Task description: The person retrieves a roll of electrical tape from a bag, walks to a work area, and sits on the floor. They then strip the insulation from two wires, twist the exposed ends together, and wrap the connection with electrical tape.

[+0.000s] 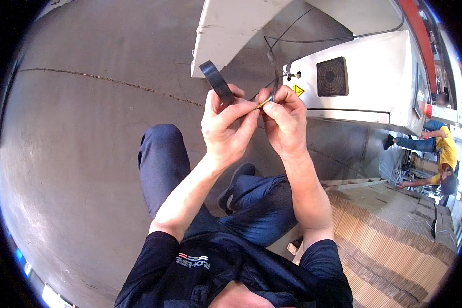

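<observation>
Both my hands meet in front of a white machine cabinet (pixel 364 66), closed around the end of a black cable (pixel 275 69). A yellowish wire (pixel 265 102) and a bit of blue show between the fingertips. My left hand (pixel 222 134) has a roll of black tape (pixel 216 82) held against its fingers, while its thumb and forefinger pinch at the wire's end. My right hand (pixel 287 131) grips the cable near the bared wires with thumb and fingers. From there the cable runs up and away toward the cabinet. Fingers partly hide the wire ends.
The cabinet carries a black fan grille (pixel 332 76), a yellow warning label (pixel 298 91) and a red knob (pixel 428 110). A white machine leg (pixel 226 31) rises ahead. Stacked cardboard sheets (pixel 390 241) stand at the right. Farther right, a person in a yellow shirt (pixel 446 149) works.
</observation>
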Demonstrator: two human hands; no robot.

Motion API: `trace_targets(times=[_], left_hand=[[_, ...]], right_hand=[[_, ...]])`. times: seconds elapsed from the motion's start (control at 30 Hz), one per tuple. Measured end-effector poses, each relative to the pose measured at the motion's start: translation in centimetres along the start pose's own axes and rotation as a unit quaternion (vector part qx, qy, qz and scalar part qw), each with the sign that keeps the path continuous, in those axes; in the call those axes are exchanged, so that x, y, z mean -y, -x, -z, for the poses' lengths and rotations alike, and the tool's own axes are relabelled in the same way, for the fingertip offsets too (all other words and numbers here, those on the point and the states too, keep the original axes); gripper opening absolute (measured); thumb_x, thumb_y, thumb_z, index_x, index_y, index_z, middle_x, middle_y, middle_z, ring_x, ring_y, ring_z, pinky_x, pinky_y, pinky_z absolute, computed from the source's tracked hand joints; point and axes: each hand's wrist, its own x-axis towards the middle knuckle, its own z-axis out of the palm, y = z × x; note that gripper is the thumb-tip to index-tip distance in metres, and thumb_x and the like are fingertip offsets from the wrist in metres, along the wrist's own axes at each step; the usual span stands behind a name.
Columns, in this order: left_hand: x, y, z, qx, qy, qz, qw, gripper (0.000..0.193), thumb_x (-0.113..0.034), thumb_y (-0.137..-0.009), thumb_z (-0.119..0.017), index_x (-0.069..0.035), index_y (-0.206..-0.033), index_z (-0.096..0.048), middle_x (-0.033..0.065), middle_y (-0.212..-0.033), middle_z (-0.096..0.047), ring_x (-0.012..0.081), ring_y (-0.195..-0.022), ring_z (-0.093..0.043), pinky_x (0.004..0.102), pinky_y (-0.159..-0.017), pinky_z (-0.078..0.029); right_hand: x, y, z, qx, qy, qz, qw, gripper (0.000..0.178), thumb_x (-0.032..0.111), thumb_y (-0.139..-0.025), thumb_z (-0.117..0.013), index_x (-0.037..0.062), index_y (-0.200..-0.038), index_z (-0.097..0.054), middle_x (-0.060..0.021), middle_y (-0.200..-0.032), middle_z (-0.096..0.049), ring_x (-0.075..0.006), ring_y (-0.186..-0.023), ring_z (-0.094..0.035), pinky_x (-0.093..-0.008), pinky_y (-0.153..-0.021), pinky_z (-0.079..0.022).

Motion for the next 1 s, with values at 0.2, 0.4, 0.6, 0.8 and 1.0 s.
trace_targets(times=[0.2, 0.4, 0.6, 0.8, 1.0], left_hand=[[0.0, 0.3, 0.4, 0.01, 0.036, 0.019, 0.999, 0.018, 0.005, -0.079, -0.077, -0.002, -0.095, -0.074, 0.0108, -0.116, -0.058, 0.0157, -0.092, -0.06, 0.0262, -0.076, -0.05], [-0.2, -0.1, 0.2, -0.023, 0.072, 0.042, 0.996, 0.018, 0.005, -0.076, -0.077, -0.001, -0.091, -0.073, 0.0111, -0.107, -0.057, 0.0159, -0.087, -0.061, 0.027, -0.067, -0.054], [-0.5, -0.5, 0.5, 0.003, 0.123, 0.142, 0.982, 0.014, 0.006, -0.081, -0.075, 0.002, -0.094, -0.071, 0.0106, -0.11, -0.056, 0.014, -0.09, -0.061, 0.0248, -0.067, -0.055], [-0.3, -1.1, 1.1, 0.077, 0.223, 0.253, 0.938, 0.016, 0.006, -0.084, -0.073, 0.004, -0.1, -0.069, 0.0101, -0.117, -0.055, 0.011, -0.084, -0.063, 0.0237, -0.068, -0.056], [0.1, -1.3, 1.0, 0.122, 0.145, 0.217, 0.958, 0.016, 0.005, -0.087, -0.071, 0.003, -0.102, -0.068, 0.0088, -0.11, -0.061, 0.0107, -0.078, -0.064, 0.0243, -0.07, -0.057]], right_hand=[[0.0, 0.0, 0.0, 0.026, -0.019, 0.009, 0.999, 0.014, -0.008, -0.089, -0.061, 0.0032, -0.087, -0.054, -0.01, -0.099, -0.064, -0.0125, -0.085, -0.06, -0.0274, -0.077, -0.051], [-0.4, -0.1, 0.0, 0.02, 0.01, 0.033, 0.999, 0.012, -0.006, -0.09, -0.063, 0.0025, -0.088, -0.054, -0.0107, -0.099, -0.065, -0.0131, -0.085, -0.061, -0.0276, -0.077, -0.053], [-0.1, 0.5, -1.0, -0.049, 0.104, 0.035, 0.993, 0.005, -0.001, -0.092, -0.062, 0.0012, -0.092, -0.058, -0.0101, -0.094, -0.068, -0.0149, -0.083, -0.066, -0.0303, -0.078, -0.055], [0.7, 0.8, -1.3, -0.1, 0.08, 0.011, 0.992, 0.007, 0.008, -0.096, -0.063, 0.0018, -0.096, -0.059, -0.0091, -0.091, -0.07, -0.0158, -0.08, -0.068, -0.0295, -0.074, -0.055], [1.4, 1.3, -1.8, -0.142, 0.053, -0.008, 0.988, 0.008, 0.009, -0.097, -0.064, 0.002, -0.098, -0.061, -0.009, -0.092, -0.07, -0.0153, -0.079, -0.068, -0.0293, -0.074, -0.055]])
